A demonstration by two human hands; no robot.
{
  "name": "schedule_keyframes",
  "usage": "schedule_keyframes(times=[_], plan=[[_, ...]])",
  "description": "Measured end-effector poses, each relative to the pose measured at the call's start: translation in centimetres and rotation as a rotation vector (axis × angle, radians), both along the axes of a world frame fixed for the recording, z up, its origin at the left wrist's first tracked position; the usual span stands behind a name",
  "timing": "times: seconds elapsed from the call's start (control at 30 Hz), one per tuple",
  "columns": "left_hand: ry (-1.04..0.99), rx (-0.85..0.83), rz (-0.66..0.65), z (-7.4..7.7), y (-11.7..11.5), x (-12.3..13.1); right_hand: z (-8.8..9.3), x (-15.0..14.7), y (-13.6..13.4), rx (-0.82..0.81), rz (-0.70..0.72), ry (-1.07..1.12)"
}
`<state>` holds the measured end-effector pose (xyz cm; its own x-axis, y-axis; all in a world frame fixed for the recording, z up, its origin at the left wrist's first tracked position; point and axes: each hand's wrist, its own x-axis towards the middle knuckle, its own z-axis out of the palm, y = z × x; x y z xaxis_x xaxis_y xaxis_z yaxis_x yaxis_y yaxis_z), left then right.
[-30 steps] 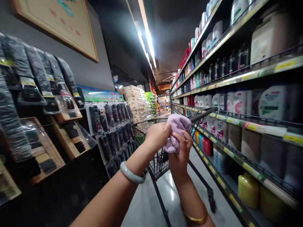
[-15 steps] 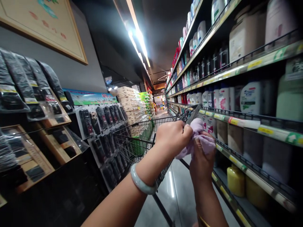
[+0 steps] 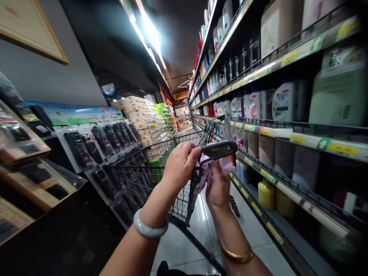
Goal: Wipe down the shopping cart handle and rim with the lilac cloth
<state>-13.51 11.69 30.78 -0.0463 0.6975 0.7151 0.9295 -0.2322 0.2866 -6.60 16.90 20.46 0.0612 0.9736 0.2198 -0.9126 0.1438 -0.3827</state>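
A black wire shopping cart (image 3: 181,197) stands in front of me, with a dark grey plastic handle end (image 3: 220,148) at its near right. My left hand (image 3: 179,163), wearing a pale bangle at the wrist, is closed on the cart at the left end of that grey piece. Just below it, my right hand (image 3: 219,189) grips a crumpled light purple cloth (image 3: 204,178) and presses it against the underside. Part of the cloth is hidden behind the fingers and the handle. A gold bangle (image 3: 236,256) circles the right wrist.
Shelves with several rows of bottles run along the right, edged by a price rail (image 3: 310,138). Packaged belts (image 3: 107,138) hang on a rack at left. Stacked goods (image 3: 138,119) stand beyond the cart. Grey floor tiles (image 3: 247,234) show below.
My left hand has left the cloth and now holds the cart. The right hand has brought the cloth down under the grey handle end, which has come into sight. The view has swung right.
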Motion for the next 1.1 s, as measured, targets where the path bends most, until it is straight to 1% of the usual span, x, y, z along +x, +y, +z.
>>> schedule_keyframes(times=[0.07,0.1,0.17,0.2,0.3,0.37,0.47,0.53,0.57,0.63,0.7,0.77,0.83,0.9,0.97,1.03,1.1], plan=[[-0.074,0.02,-0.019,-1.3,0.4,-0.3,-1.0,-1.2,0.5,-0.008,0.133,-0.063],[-0.094,0.037,-0.022,-1.8,0.5,-0.3,-1.2,-1.4,0.6,-0.01,0.204,-0.07],[-0.118,0.097,-0.026,-2.6,0.9,-0.1,-0.9,-1.0,0.3,0.011,0.285,-0.026],[-0.13,0.132,-0.035,-2.8,1.1,0.0,-0.5,-0.5,0.1,0.023,0.279,0.017],[-0.171,0.211,-0.09,-3.2,1.6,0.4,0.4,0.8,-0.1,0.044,0.151,0.109],[-0.202,0.25,-0.119,-3.3,1.9,0.6,0.3,0.6,0.3,0.061,0.126,0.097],[-0.193,0.301,-0.079,-3.5,2.0,0.8,-0.8,-0.7,1.2,0.048,0.252,-0.019],[-0.138,0.33,0.001,-3.9,1.9,0.7,-1.1,-0.9,1.2,-0.005,0.338,-0.064],[-0.112,0.343,0.044,-4.2,1.8,0.6,-0.9,-0.5,1.0,-0.022,0.361,-0.054],[-0.088,0.368,0.114,-5.2,1.7,0.3,0.0,0.9,0.3,-0.019,0.324,-0.006],[-0.087,0.405,0.172,-6.6,1.7,-0.2,0.7,2.3,-0.1,0.031,0.218,0.015],[-0.071,0.456,0.216,-7.9,1.9,-0.6,0.6,2.6,0.1,0.058,0.146,-0.008],[-0.041,0.506,0.235,-9.0,2.1,-0.8,-0.6,1.4,0.9,0.062,0.172,-0.08],[-0.023,0.535,0.229,-9.8,2.1,-0.9,-2.2,-0.4,1.8,0.058,0.222,-0.176],[-0.008,0.547,0.214,-10.5,2.0,-1.0,-3.3,-1.6,2.1,0.069,0.245,-0.258],[0.009,0.556,0.194,-11.3,1.8,-1.2,-3.2,-1.5,1.9,0.102,0.259,-0.29],[0.022,0.564,0.176,-12.1,1.6,-1.3,-2.3,-0.2,1.4,0.122,0.258,-0.266]])
